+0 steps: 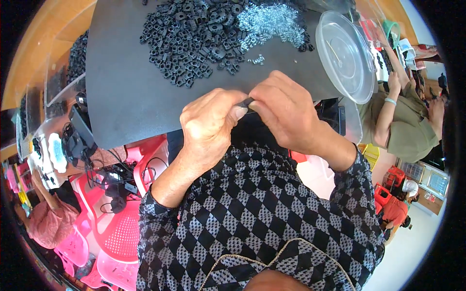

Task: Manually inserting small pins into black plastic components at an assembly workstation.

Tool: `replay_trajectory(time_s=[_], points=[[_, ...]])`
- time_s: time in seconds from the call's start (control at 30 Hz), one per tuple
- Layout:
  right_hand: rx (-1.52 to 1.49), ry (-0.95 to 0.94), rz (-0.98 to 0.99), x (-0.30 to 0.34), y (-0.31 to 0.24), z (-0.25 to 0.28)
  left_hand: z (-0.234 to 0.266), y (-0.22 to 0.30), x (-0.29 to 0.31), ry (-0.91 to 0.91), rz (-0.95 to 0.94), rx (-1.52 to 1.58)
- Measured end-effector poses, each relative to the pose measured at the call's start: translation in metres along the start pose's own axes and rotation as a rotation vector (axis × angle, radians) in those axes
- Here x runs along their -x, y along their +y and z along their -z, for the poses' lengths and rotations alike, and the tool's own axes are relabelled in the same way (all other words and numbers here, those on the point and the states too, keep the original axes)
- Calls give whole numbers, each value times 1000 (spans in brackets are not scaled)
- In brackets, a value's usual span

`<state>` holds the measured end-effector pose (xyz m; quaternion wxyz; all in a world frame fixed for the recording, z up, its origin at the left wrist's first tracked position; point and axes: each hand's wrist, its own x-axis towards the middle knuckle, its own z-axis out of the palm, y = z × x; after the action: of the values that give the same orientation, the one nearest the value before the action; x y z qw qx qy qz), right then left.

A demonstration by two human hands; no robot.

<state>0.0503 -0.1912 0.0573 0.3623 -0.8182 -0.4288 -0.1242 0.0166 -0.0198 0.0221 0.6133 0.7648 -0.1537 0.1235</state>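
Both hands meet over the near edge of the dark table, pinching one small black plastic part (246,103) between them. My left hand (211,119) is closed, its thumb and forefinger on the part's left end. From the other side my right hand (286,109) grips it with thumb and curled fingers. Most of the part is covered by fingertips. Beyond the hands lies a wide heap of similar black plastic parts (189,41). Against its right side is a pile of small shiny metal springs (272,24), with a few loose springs (257,59) nearer me.
A round translucent plastic lid (343,56) lies at the table's right edge. Clear bins of black parts (77,58) stand left of the table (116,97). Pink plastic chairs (116,233) and tangled black cables (116,174) are at lower left. Other people sit on both sides.
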Motion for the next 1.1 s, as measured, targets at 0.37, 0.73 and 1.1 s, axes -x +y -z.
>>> replay_trajectory(time_s=[0.37, 0.73, 1.1], points=[[-818, -267, -1007, -15, -2, 23, 2, -1, -5, 94, -160, -166], [-1481, -15, -1049, -4, 0, -5, -10, -5, -4, 258, -235, -70], [-1527, 163, -1071, 0, -12, -19, -13, -2, 0, 301, -185, -19]])
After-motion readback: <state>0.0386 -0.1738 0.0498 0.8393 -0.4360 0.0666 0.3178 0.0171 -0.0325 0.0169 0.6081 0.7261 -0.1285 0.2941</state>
